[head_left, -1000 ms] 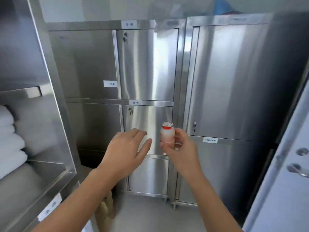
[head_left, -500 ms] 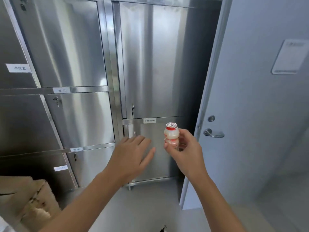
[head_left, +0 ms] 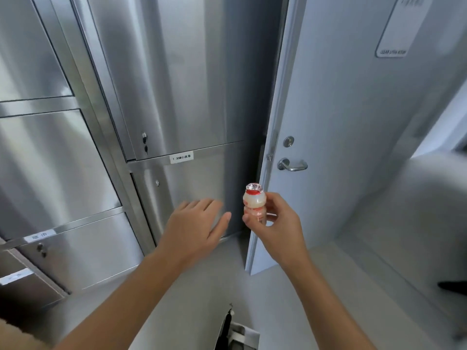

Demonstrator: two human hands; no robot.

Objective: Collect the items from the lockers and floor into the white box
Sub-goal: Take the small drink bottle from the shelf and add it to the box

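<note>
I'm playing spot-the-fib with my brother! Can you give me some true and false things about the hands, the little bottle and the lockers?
1. The right hand holds the little bottle. True.
2. The little bottle lies on its side. False: it stands upright, with its red-rimmed top up.
3. The left hand is empty, with its fingers straight. True.
4. The locker door under the white label hangs open. False: it is shut.
5. The pale door has a round knob. False: it has a silver lever handle.
</note>
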